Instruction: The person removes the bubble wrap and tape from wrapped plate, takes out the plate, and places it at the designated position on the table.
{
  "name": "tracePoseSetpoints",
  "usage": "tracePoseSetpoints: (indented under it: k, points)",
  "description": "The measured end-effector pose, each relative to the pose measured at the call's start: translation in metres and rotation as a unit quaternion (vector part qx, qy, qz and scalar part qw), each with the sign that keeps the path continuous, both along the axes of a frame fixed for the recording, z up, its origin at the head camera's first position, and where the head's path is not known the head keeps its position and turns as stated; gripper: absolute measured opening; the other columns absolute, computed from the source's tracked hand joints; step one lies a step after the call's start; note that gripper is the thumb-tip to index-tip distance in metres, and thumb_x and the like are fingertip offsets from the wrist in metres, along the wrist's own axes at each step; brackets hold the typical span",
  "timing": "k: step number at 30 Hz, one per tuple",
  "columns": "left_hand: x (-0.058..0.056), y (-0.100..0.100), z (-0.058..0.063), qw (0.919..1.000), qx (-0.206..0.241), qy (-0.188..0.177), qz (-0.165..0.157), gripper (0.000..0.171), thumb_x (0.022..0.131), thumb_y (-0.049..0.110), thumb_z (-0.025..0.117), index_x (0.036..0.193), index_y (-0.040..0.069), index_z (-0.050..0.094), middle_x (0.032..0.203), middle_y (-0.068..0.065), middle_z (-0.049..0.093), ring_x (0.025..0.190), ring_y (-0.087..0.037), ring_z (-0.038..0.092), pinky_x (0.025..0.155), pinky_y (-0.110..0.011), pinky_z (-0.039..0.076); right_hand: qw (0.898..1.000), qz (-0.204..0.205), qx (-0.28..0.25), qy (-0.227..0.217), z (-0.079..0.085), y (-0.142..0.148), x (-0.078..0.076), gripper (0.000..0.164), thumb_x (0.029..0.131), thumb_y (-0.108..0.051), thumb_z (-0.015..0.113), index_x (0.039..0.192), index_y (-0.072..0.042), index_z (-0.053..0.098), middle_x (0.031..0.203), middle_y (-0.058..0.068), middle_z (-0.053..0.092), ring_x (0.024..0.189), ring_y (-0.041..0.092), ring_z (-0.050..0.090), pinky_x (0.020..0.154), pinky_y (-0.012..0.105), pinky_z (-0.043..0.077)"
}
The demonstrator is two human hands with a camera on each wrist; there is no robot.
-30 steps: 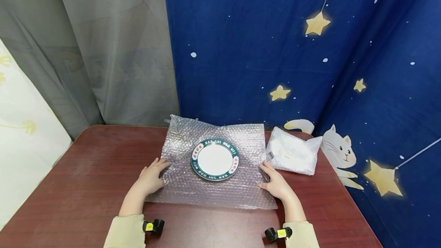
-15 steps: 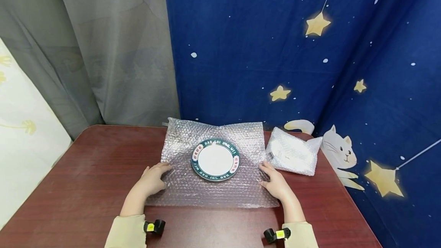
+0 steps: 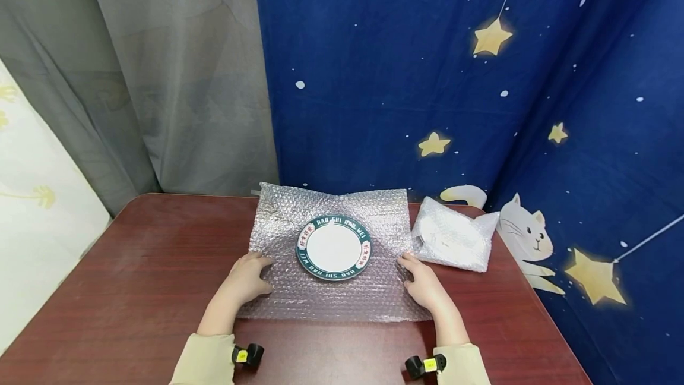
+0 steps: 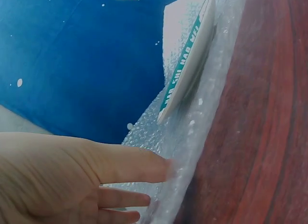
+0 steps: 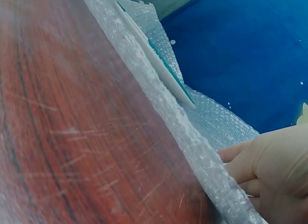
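A round plate (image 3: 334, 248) with a white middle and a green lettered rim lies face up on a sheet of bubble wrap (image 3: 342, 305). Over the sheet's left side my left hand (image 3: 247, 278) reaches in, fingers extended and fingertips on the wrap. In the left wrist view its thumb (image 4: 139, 164) points toward the plate's raised edge. My right hand (image 3: 424, 284) is at the opposite side of the sheet, its fingers loosely bent at the edge. The right wrist view shows those fingers (image 5: 240, 161) against the wrap, partly hidden by it. Both hands are apart from the plate.
A small bubble-wrapped packet (image 3: 454, 236) lies at the back right of the reddish-brown table (image 3: 133, 290). Behind the table's far edge hang a grey curtain (image 3: 198, 76) and a blue star-patterned curtain (image 3: 374, 76). The sheet's far edge reaches up near the curtain.
My left hand has moved right, farther onto the bubble wrap. My right hand has shifted slightly left. The sheet's far edge has dropped a little at its left corner; the plate stays in place.
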State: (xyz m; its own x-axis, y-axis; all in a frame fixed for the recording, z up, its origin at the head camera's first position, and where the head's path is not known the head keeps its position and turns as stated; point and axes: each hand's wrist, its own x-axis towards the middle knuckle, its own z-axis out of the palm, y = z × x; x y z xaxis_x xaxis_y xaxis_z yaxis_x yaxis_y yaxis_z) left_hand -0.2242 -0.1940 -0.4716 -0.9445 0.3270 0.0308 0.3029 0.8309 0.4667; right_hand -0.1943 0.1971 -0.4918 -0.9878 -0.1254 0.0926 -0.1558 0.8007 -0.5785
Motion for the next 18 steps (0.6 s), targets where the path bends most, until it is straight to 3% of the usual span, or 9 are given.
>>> tracePoseSetpoints:
  k: [11, 15, 18]
  points:
    - [0.001, 0.012, -0.001, 0.9994, 0.028, 0.019, 0.007, 0.055, 0.063, 0.009, 0.08, 0.114, -0.005, 0.065, 0.115, -0.026, 0.056, 0.113, -0.048, 0.045, 0.094, -0.057, 0.041, 0.999, 0.002, -0.007, -0.043, 0.006, -0.003, 0.0, 0.058, 0.075, -0.001, 0.075, 0.129, 0.006, 0.055, 0.14, 0.03, 0.041, 0.129, 0.044, 0.037, 0.104, 0.055, 0.033]
    - [0.002, 0.015, -0.002, 0.9988, 0.046, -0.005, 0.013, 0.056, 0.066, 0.009, 0.08, 0.118, -0.004, 0.063, 0.116, -0.027, 0.056, 0.113, -0.046, 0.048, 0.093, -0.058, 0.041, 0.998, 0.012, -0.009, -0.056, 0.008, -0.003, 0.002, 0.065, 0.073, -0.007, 0.078, 0.132, 0.005, 0.053, 0.141, 0.031, 0.038, 0.131, 0.045, 0.034, 0.104, 0.057, 0.031]
    - [0.002, 0.017, -0.003, 0.9975, 0.063, -0.028, 0.017, 0.057, 0.068, 0.008, 0.079, 0.12, -0.005, 0.061, 0.107, -0.022, 0.06, 0.101, -0.038, 0.057, 0.086, -0.054, 0.046, 0.997, 0.022, -0.01, -0.067, 0.009, -0.004, 0.004, 0.071, 0.073, -0.011, 0.08, 0.134, 0.006, 0.05, 0.143, 0.033, 0.035, 0.132, 0.046, 0.031, 0.104, 0.059, 0.029]
